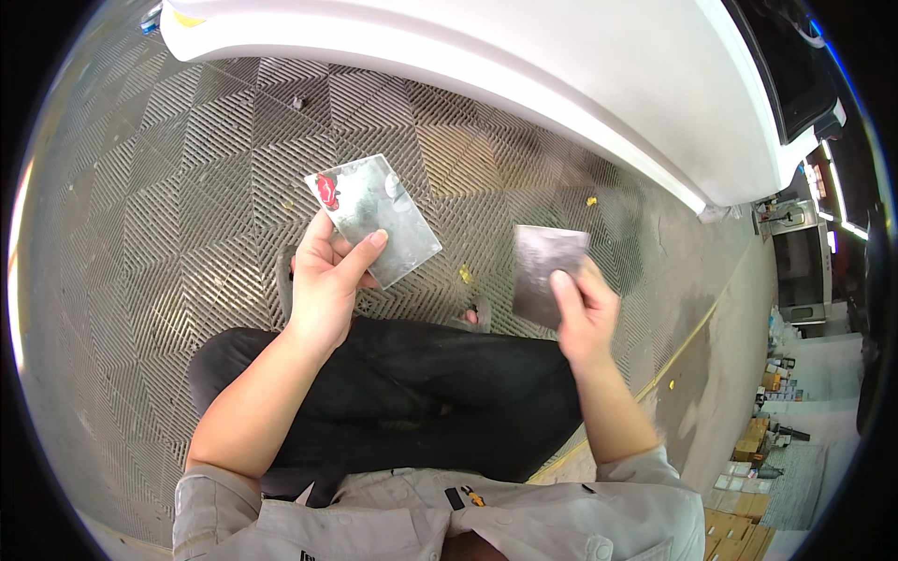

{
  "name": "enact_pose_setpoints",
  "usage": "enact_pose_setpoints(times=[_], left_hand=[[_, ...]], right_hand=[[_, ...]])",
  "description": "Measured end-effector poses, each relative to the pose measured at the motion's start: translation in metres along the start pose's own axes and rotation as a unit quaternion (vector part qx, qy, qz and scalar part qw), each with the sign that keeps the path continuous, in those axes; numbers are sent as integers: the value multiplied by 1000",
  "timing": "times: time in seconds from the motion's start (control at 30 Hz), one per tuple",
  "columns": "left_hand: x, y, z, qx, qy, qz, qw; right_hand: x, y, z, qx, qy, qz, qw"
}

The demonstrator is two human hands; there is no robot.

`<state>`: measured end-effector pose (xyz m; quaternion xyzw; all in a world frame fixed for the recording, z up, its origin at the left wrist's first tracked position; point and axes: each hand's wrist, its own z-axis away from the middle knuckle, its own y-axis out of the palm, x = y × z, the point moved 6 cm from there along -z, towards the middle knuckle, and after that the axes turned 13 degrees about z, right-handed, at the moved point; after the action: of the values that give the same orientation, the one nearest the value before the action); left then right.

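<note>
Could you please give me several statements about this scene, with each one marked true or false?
1. The left hand grips a greyish rectangular piece with a red mark near one corner. True.
2. The right hand pinches a dark flat piece, its thumb on the upper face. True.
3. The two held pieces touch each other. False: they are apart, with patterned floor visible between them.
4. A white curved panel lies beyond both hands. True.
5. The person's legs are in white shorts. False: they are in dark trousers.
</note>
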<state>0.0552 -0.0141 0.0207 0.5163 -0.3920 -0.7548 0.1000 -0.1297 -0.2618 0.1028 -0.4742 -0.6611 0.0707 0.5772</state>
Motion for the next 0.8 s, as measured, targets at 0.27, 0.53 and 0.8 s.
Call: enact_pose_setpoints(times=[0.27, 0.53, 0.8], left_hand=[[-29, 0, 1, 25, 29, 94, 995], [-38, -15, -5, 28, 42, 19, 999], [-22, -9, -5, 54, 31, -51, 997]], right_hand=[[71, 116, -33, 206, -70, -381, 899], [57, 120, -44, 158, -155, 51, 974], [34, 82, -65, 55, -163, 119, 978]])
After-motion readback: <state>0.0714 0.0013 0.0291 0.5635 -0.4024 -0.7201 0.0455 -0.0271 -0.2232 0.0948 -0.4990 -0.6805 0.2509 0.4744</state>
